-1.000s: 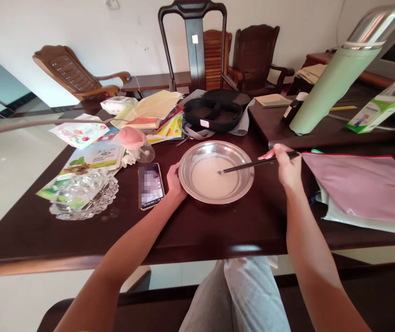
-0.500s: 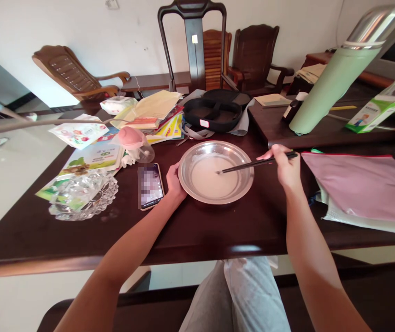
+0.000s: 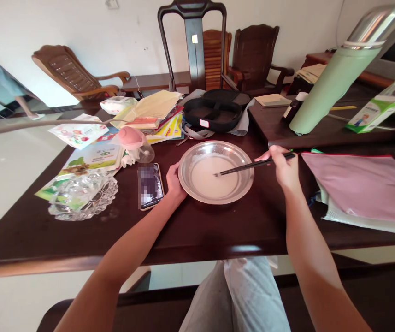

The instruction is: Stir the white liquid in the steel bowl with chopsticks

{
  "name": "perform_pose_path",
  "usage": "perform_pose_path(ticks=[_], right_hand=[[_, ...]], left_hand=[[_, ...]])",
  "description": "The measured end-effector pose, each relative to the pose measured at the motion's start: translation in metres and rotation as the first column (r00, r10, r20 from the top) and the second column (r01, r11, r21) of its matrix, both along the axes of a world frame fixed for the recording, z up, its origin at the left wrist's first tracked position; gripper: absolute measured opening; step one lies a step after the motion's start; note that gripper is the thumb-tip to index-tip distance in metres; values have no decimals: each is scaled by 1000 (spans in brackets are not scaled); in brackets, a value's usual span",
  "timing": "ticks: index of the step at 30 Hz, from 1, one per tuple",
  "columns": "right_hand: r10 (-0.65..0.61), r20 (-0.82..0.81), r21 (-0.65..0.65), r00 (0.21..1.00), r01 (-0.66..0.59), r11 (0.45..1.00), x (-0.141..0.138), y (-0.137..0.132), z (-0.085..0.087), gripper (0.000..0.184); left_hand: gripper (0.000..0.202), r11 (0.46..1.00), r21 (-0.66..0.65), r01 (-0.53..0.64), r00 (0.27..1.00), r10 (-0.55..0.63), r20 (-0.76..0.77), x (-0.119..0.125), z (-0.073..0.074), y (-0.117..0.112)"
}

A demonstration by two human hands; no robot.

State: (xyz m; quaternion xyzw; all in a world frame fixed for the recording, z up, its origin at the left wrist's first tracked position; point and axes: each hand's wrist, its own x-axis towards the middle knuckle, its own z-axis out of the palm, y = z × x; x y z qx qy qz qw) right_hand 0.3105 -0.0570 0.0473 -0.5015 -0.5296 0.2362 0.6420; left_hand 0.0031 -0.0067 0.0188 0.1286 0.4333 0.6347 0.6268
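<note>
A round metal bowl (image 3: pixel 215 197) stands on the dark wooden table, with a pale, milky liquid (image 3: pixel 211 182) in its bottom. Around the bowl's left rim my left hand (image 3: pixel 175 180) is closed, its fingers partly hidden behind the metal. My right hand (image 3: pixel 285 167), to the right of the bowl, grips a pair of dark chopsticks (image 3: pixel 252 164). They slant down to the left, and their tips dip into the liquid near the middle. Just left of my left hand lies a phone (image 3: pixel 150 186) with its screen lit.
On the left are a glass dish (image 3: pixel 83 196), a pink-capped bottle (image 3: pixel 131 140) and books (image 3: pixel 93 157). Behind the bowl sits a black case (image 3: pixel 214 110). A green thermos (image 3: pixel 335 87) rises at the right, above a pink pouch (image 3: pixel 363 184). A person's leg (image 3: pixel 24 106) shows far left.
The chopsticks' tips have shifted slightly left and down in the liquid, and my right hand has moved a little left. My left hand stays on the bowl. The person far left has moved right.
</note>
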Motion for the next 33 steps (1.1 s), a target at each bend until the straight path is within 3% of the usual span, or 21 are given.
perform_pose_path(ticks=[2, 7, 9, 11, 15, 17, 22, 24, 26, 30, 33], right_hand=[[-19, -52, 11, 998, 20, 1000, 4, 0, 1, 80], [205, 33, -87, 978, -201, 976, -12, -4, 7, 78], [244, 79, -109, 967, -235, 966, -18, -4, 8, 78], [200, 93, -88, 975, -192, 977, -17, -3, 7, 78], [-6, 21, -6, 1000, 6, 1000, -3, -2, 4, 79], [-18, -24, 0, 1000, 18, 1000, 1, -2, 3, 80], [227, 48, -97, 973, -222, 970, -12, -5, 7, 77], [267, 88, -110, 960, -257, 960, -16, -5, 8, 76], [218, 98, -86, 971, -209, 974, -14, -4, 9, 76], [-14, 9, -9, 1000, 15, 1000, -2, -2, 7, 80], [11, -49, -7, 999, -11, 1000, -1, -3, 6, 82]], left_hand=[[22, 1000, -4, 9, 1000, -9, 3, 1, 1, 0], [23, 1000, 7, 13, 1000, -13, 3, 0, 0, 0], [22, 1000, 9, 9, 1000, -9, -1, -1, -1, 0], [23, 1000, 9, 12, 1000, -12, -9, -1, -1, 0], [25, 1000, 9, 17, 1000, -17, -7, -1, 0, 0], [25, 1000, 9, 17, 1000, -17, 0, 0, 1, 0], [26, 1000, 8, 10, 1000, -10, -20, -1, -1, 0], [25, 1000, 11, 12, 1000, -11, -22, -1, -1, 1], [23, 1000, 12, 8, 1000, -8, -18, -1, -1, 1], [23, 1000, 9, 10, 1000, -10, -17, 0, 1, 0], [22, 1000, 7, 16, 1000, -16, -7, 0, 2, 0]])
